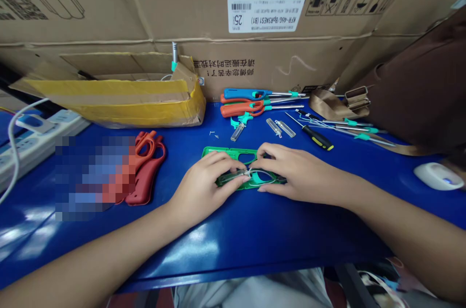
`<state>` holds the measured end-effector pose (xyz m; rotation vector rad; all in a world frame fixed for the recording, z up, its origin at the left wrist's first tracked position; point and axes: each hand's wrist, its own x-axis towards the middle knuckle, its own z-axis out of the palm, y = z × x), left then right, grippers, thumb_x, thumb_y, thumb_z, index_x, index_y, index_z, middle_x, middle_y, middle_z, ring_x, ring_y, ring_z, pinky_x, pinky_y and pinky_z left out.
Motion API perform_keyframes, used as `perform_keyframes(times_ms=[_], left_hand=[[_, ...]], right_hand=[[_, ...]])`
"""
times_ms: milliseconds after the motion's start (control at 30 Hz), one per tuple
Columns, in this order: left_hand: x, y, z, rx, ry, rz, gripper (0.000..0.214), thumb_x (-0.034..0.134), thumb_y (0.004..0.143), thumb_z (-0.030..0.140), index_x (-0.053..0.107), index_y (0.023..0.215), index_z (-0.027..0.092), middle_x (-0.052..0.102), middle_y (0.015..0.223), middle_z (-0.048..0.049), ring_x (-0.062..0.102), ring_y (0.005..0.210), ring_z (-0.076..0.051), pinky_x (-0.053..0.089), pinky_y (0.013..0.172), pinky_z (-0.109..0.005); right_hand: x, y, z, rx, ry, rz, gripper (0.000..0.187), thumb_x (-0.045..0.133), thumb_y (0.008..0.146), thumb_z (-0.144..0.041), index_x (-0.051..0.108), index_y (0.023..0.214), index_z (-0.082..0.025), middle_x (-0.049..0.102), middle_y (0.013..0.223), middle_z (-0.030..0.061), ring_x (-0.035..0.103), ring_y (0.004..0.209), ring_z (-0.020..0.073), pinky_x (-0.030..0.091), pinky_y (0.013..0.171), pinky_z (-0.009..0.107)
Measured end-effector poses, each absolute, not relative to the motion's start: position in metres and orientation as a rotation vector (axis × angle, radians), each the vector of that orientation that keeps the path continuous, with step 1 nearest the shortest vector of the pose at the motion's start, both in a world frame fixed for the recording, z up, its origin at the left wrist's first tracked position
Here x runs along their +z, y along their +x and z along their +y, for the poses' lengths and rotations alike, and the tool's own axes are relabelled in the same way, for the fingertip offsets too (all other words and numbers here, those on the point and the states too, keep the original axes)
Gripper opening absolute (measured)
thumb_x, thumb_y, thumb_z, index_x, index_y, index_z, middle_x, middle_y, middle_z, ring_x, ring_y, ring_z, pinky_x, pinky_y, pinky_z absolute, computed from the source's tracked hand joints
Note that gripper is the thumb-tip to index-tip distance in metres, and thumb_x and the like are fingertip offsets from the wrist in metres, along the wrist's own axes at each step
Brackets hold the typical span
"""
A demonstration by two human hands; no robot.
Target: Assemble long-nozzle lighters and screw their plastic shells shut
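Note:
Between my two hands is a green lighter casing half (248, 186), with a clear fuel tank (233, 176), a thin pale tube and a turquoise trigger (259, 179) inside it. My left hand (210, 178) pinches the fuel tank at the casing's left part, thumb and forefinger near the tube joint. My right hand (296, 170) grips the right end of the casing, with the thumb below and the fingers above. A second green casing half (214, 151) lies just behind, partly hidden by my fingers.
Assembled lighters (238, 108) lie at the back beside loose clear tanks (286, 128), a screwdriver (317, 138) and metal lighter tubes (374, 138). Red casing halves (143, 186) sit left, near a yellow-taped carton (145, 109) and power strip (65, 126). A white mouse-like device (435, 175) is right.

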<state>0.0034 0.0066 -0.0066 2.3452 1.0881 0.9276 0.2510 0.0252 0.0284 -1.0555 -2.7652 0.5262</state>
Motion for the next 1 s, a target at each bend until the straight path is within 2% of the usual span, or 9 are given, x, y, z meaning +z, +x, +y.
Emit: perform_keyframes(times_ms=[167, 400, 700, 1000], left_hand=[[-0.0071, 0.0023, 0.0082, 0.855, 2.371, 1.059, 0.012, 0.073, 0.092, 0.029, 0.072, 0.101, 0.021, 0.073, 0.095, -0.0020, 0.066, 0.090, -0.019, 0.052, 0.085, -0.034], [-0.0117, 0.0010, 0.0084, 0.835, 2.365, 1.075, 0.013, 0.075, 0.090, 0.029, 0.073, 0.100, 0.021, 0.075, 0.096, -0.0029, 0.065, 0.091, -0.021, 0.052, 0.084, -0.037], [-0.0053, 0.0030, 0.0074, 0.876, 2.371, 1.086, 0.019, 0.072, 0.086, 0.017, 0.071, 0.105, 0.019, 0.075, 0.097, -0.0043, 0.066, 0.090, -0.021, 0.054, 0.084, -0.037], [-0.0048, -0.0003, 0.0110, 0.812, 2.395, 1.127, 0.010, 0.072, 0.092, 0.026, 0.078, 0.098, 0.023, 0.076, 0.095, -0.0047, 0.064, 0.089, -0.023, 0.052, 0.084, -0.042]], right_hand=[[0.0292, 0.2541, 0.0289, 0.454, -1.097, -2.833, 0.029, 0.064, 0.096, -0.035, 0.065, 0.122, -0.021, 0.062, 0.121, 0.0095, 0.064, 0.105, 0.0249, 0.052, 0.084, 0.037], [0.0305, 0.2588, 0.0307, 0.455, -1.067, -2.865, 0.032, 0.059, 0.100, -0.033, 0.062, 0.129, -0.021, 0.062, 0.124, 0.0103, 0.065, 0.107, 0.0254, 0.053, 0.088, 0.039], [0.0324, 0.2586, 0.0298, 0.387, -1.057, -2.881, 0.024, 0.060, 0.099, -0.031, 0.064, 0.120, -0.020, 0.064, 0.116, 0.0088, 0.065, 0.099, 0.0247, 0.052, 0.081, 0.038], [0.0340, 0.2605, 0.0316, 0.376, -1.061, -2.895, 0.028, 0.061, 0.098, -0.035, 0.064, 0.122, -0.020, 0.064, 0.116, 0.0090, 0.065, 0.100, 0.0249, 0.051, 0.082, 0.037]])
